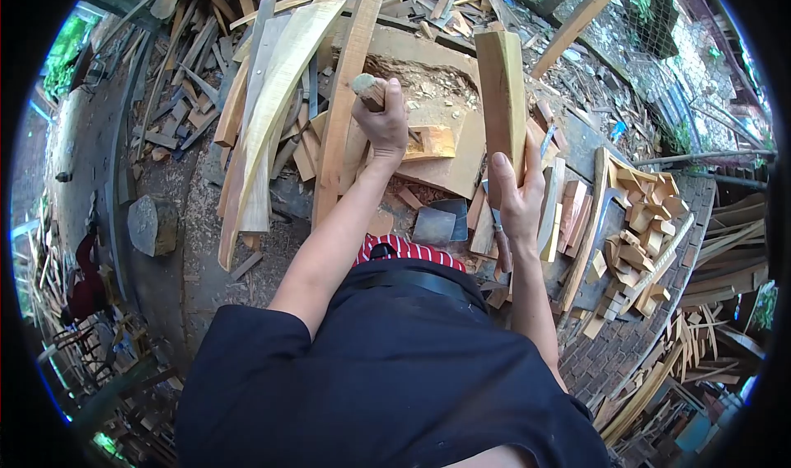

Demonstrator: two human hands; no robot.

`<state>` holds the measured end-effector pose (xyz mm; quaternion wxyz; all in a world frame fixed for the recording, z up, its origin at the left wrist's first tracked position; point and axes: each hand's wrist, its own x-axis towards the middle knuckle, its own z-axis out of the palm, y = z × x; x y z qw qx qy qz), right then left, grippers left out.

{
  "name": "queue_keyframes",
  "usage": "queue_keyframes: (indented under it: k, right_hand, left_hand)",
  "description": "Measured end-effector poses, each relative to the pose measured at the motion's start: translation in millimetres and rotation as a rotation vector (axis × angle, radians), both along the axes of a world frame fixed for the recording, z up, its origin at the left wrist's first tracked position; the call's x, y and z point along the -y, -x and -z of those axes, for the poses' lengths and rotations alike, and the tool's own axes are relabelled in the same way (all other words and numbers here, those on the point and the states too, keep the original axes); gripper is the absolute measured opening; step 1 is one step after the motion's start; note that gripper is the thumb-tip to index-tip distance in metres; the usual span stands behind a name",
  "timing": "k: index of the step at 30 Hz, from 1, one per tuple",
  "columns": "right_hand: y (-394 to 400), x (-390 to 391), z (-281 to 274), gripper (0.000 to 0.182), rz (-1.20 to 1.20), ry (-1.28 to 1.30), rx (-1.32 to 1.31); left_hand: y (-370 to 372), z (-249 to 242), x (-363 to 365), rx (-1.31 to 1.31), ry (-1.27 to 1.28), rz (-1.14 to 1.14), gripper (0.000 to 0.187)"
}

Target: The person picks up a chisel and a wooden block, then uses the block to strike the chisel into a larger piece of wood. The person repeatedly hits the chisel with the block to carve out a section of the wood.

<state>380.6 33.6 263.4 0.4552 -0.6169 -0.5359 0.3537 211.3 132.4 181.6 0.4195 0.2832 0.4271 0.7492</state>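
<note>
My left hand (pixel 383 126) is closed around a short wooden handle (pixel 372 91) with a worn, pale greenish end. Whatever lies at the handle's lower end is hidden by the fist. In my right hand (pixel 519 192) is a thick, long wooden block (pixel 501 97), held upright by its lower part with the thumb on the near face. Between the hands, a smaller yellowish wood piece (pixel 432 142) lies on a broad wooden slab (pixel 457 159). Behind it is a rough hollow with wood chips (pixel 437 89).
Long boards (pixel 276 105) and a tall plank (pixel 350 89) stand to the left. Two dark flat sheets (pixel 441 221) lie near my waist. Small cut blocks (pixel 643 237) are heaped at right. Scrap wood (pixel 194 89) covers the ground at the far left, near a stone or stump (pixel 153 225).
</note>
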Motion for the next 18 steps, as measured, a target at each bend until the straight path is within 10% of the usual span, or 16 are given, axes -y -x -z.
queue_keyframes:
  k: [18]
  right_hand:
    - [-1.4, 3.9, 2.1, 0.062, 0.012, 0.004, -0.017]
  left_hand:
    - [-9.1, 3.5, 7.0, 0.011, 0.067, -0.039, 0.021]
